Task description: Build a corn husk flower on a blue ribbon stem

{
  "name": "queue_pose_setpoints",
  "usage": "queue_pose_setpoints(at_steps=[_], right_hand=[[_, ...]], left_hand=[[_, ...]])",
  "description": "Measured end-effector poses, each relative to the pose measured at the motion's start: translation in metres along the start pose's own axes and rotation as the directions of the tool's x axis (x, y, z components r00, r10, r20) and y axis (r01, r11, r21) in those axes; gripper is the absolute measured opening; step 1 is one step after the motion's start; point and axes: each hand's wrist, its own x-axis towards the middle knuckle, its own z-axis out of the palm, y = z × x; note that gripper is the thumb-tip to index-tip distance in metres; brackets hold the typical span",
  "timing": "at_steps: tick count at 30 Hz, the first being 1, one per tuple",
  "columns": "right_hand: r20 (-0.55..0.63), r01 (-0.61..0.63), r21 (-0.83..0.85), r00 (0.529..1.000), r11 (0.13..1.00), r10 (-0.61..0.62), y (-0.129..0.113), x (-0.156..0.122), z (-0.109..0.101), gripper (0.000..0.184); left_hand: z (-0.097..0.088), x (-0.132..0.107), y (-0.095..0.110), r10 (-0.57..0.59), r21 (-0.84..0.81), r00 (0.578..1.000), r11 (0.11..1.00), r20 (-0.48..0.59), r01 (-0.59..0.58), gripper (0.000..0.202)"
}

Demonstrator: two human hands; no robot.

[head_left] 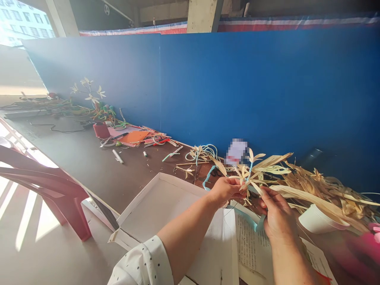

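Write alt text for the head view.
A person's left hand pinches a pale-petalled, blue-stemmed flower, the right hand close beside, above a cluttered dark table. An open white box lies in the foreground, dried husks at right, a blue partition behind.

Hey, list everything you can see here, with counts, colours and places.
Panels: two, blue, behind
Pillars: at least two, pale, above panels
Table: one, brown, centre
Chair: one, dark pink, left
Flower sprig: one, cream, far left
Orange sheet: one, orange, table's left
Scraps: uncounted, mixed colours, along panels
Box: one, white, open, foreground
Printed sheets: at least two, white, foreground
Cup: one, white, tilted, right
Husks: uncounted, tan, right
Blurred shape: one, pink, right edge
Ribbon: count unclear, light blue, right of centre
Husk flower: one, cream with blue stem, right of centre
Sleeve: one, white with dark dots, foreground
Left hand: one, bare, on the husk flower
Right hand: one, bare, beside the husk flower
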Motion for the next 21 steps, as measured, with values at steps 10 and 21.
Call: queue_pose_setpoints(at_steps=[10,21], right_hand=[[-0.049,0.032,-0.025,0.998,0.999,-0.033,0.001,0.005,-0.002,0.042],[-0.166,0.019,-0.118,0.985,0.993,-0.039,0.004,0.011,-0.005,0.047]], left_hand=[[0.0,0.002,-0.002,0.01,0.014,1.0,1.0,-0.017,-0.009,0.051],[-0.006,0.006,-0.006,0.009,0.038,0.999,0.999,-0.033,-0.008,0.049]])
